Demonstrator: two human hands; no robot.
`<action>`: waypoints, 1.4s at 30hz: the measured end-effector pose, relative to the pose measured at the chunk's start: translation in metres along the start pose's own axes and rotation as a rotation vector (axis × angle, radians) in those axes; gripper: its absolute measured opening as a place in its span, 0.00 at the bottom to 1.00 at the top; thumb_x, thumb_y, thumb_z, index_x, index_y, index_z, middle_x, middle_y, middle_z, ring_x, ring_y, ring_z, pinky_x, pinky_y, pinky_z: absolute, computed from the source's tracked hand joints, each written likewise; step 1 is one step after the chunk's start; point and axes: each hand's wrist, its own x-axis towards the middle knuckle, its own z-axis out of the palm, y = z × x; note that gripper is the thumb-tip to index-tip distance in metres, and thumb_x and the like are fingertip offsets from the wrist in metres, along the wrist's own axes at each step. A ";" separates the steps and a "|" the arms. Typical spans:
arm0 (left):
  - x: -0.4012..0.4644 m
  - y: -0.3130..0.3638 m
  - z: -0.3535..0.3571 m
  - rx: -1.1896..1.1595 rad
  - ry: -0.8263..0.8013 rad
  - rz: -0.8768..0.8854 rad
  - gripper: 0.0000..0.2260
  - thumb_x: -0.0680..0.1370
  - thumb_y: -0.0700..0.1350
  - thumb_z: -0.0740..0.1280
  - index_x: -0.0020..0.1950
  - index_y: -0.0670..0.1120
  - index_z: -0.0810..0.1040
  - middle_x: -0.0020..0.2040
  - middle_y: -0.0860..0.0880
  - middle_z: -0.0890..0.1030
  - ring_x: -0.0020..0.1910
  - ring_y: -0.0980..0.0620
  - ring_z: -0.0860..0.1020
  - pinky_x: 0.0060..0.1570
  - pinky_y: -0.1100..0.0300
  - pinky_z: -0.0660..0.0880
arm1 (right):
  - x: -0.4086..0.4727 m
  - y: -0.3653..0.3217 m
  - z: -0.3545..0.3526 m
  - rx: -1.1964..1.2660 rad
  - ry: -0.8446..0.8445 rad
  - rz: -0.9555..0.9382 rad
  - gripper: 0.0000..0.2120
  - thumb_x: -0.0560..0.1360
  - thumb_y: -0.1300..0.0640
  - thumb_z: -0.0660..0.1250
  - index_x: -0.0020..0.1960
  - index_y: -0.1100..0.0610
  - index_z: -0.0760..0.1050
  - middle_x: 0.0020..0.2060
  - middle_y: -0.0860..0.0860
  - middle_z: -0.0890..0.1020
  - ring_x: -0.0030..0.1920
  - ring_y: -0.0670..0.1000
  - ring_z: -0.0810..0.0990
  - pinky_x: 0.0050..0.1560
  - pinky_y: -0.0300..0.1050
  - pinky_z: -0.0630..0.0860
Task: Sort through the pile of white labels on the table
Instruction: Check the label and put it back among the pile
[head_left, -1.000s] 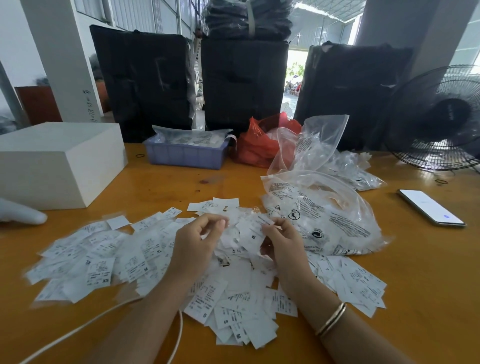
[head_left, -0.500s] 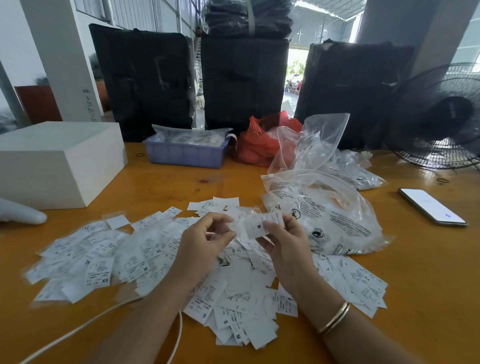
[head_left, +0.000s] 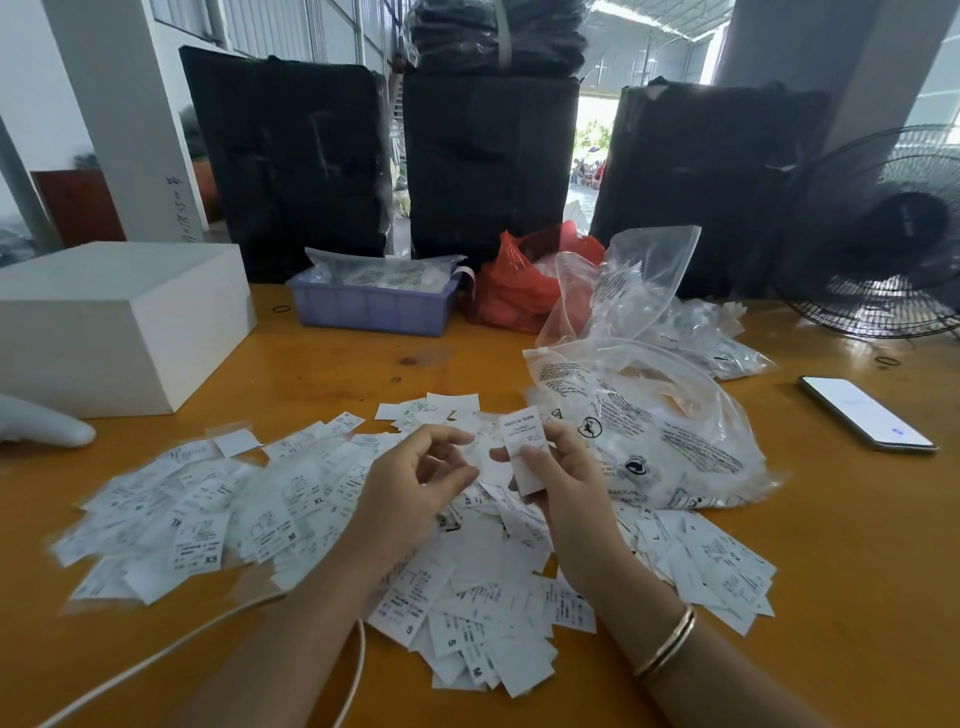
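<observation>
My right hand (head_left: 563, 480) pinched one label (head_left: 525, 449) upright above the pile of white labels (head_left: 291, 514) at six o'clock on the counter (head_left: 857, 545), left hand (head_left: 410, 488) loosely curled, empty; the nearby fan (head_left: 883, 234) risked scattering loose labels.

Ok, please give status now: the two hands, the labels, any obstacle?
Right hand pinches one label upright. Left hand curled, grip unclear. Pile of labels spread on table. No obstacle seen.

1. The pile of white labels (head_left: 322, 514) sprawls loose across the orange counter (head_left: 857, 545), small printed slips overlapping, size letters XS, S, M and XL showing.
2. One label (head_left: 525, 451) is up off the heap, standing upright, pinched in the right hand (head_left: 563, 480).
</observation>
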 end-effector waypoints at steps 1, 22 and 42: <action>0.000 0.000 0.000 -0.010 -0.006 0.000 0.12 0.73 0.43 0.72 0.49 0.59 0.76 0.40 0.59 0.80 0.39 0.58 0.80 0.43 0.65 0.79 | -0.001 -0.001 0.000 -0.040 -0.009 -0.018 0.09 0.79 0.64 0.59 0.54 0.52 0.74 0.44 0.52 0.85 0.36 0.45 0.79 0.37 0.41 0.74; -0.003 -0.002 -0.003 0.112 -0.034 0.113 0.14 0.73 0.45 0.73 0.49 0.63 0.75 0.44 0.64 0.80 0.46 0.63 0.79 0.47 0.74 0.73 | 0.001 0.001 -0.001 -0.871 -0.111 -0.279 0.15 0.77 0.55 0.65 0.61 0.43 0.71 0.37 0.42 0.77 0.31 0.42 0.74 0.32 0.39 0.72; -0.001 0.000 -0.003 -0.050 0.047 -0.027 0.04 0.73 0.49 0.70 0.47 0.56 0.79 0.42 0.62 0.83 0.44 0.63 0.80 0.40 0.71 0.76 | -0.012 0.002 0.018 -0.608 -0.201 -0.218 0.24 0.77 0.66 0.61 0.64 0.40 0.70 0.54 0.38 0.79 0.55 0.37 0.77 0.53 0.31 0.74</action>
